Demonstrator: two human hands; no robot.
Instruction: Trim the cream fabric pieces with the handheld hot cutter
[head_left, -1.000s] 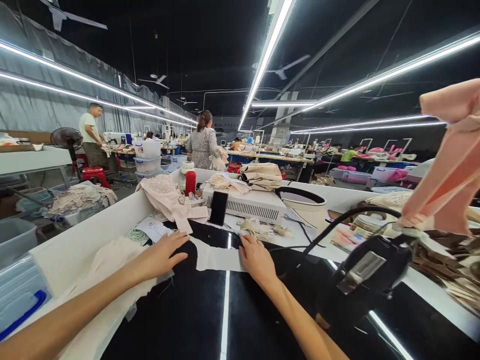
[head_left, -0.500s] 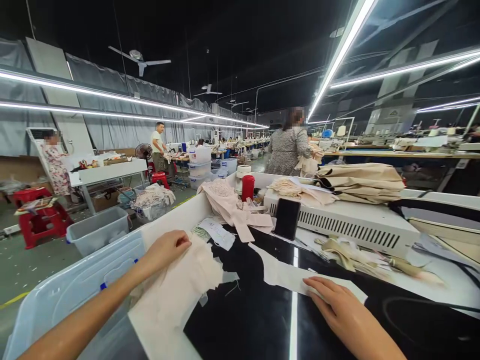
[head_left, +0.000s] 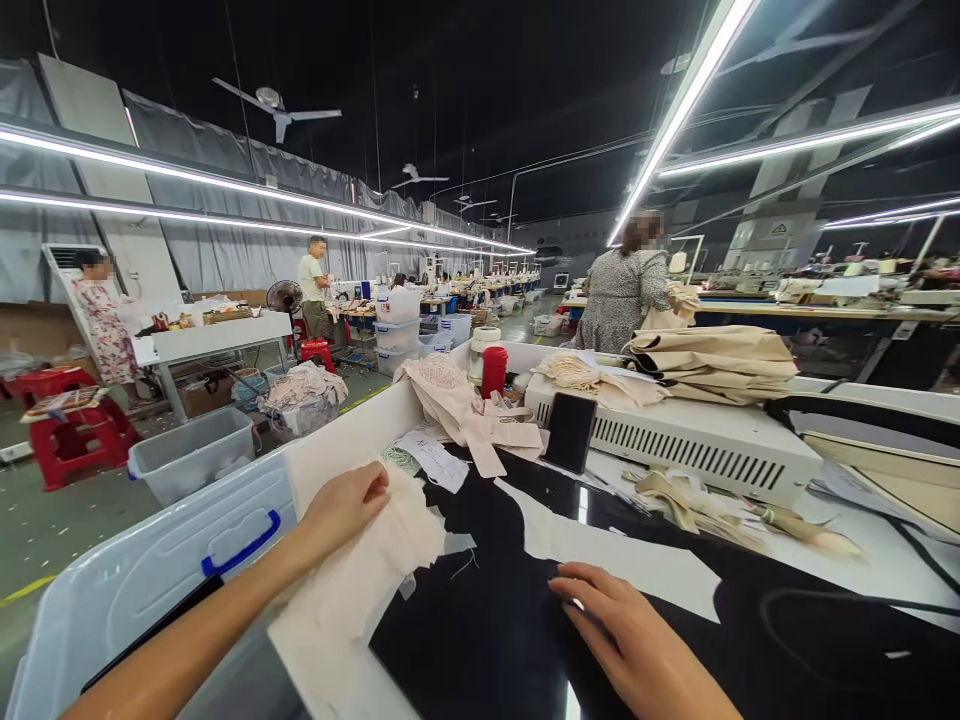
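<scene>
My left hand is closed, its fingertips pinching the top edge of a pile of cream fabric pieces on the left side of the black work surface. My right hand is low over that shiny surface with its fingers stretched out and nothing seen in them. Just beyond its fingertips, a white curved cut piece lies flat; hand and piece look apart. Whether the piece is cloth or paper I cannot tell. Small grey scraps and loose threads stick out beside the cream pile.
A black phone leans against a vented white box carrying folded beige fabric. Nearby stand a red container and olive scraps. A translucent bin lid with a blue handle is at left. A person stands beyond the table.
My right hand has come off the white piece and moved left and toward me. My left hand stays at the cream pile. The person beyond has shifted right.
</scene>
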